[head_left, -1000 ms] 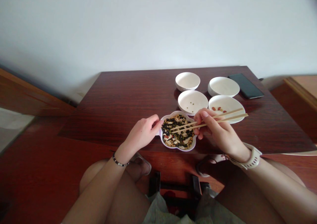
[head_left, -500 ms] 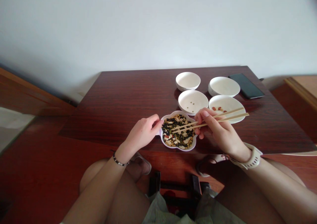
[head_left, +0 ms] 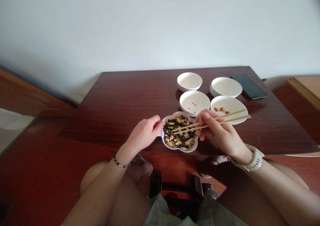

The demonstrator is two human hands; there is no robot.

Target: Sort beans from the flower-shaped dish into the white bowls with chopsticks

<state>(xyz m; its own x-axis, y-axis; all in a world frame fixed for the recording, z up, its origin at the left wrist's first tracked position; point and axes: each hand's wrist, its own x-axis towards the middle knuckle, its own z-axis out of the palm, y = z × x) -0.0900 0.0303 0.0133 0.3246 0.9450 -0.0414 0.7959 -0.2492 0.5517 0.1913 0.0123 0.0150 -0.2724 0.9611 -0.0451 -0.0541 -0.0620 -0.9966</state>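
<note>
My right hand (head_left: pixel 216 129) is closed around a pair of wooden chopsticks (head_left: pixel 231 117). Their tips lie among mixed beans, seeds and nuts (head_left: pixel 180 132) in a white, scallop-edged bowl (head_left: pixel 183 150) with a short handle. My left hand (head_left: pixel 145 132) pinches the left rim of that bowl near its handle. Beyond my right hand, a white bowl (head_left: pixel 237 102) holds a few reddish nuts (head_left: pixel 221 109) and paler pieces. To its left, another white bowl (head_left: pixel 186 101) contains several small dark beans. Whether the chopstick tips grip a bean is too small to tell.
Two more white bowls, one at back left (head_left: pixel 189 82) and one at back right (head_left: pixel 226 87), stand behind the nearer pair. A dark tablet (head_left: pixel 248 86) lies at the right on the brown wooden table (head_left: pixel 125 99). A pale wall (head_left: pixel 150 26) rises behind the table.
The chopstick tips have shifted very slightly left among the beans. My left hand keeps its hold on the scalloped bowl's rim.
</note>
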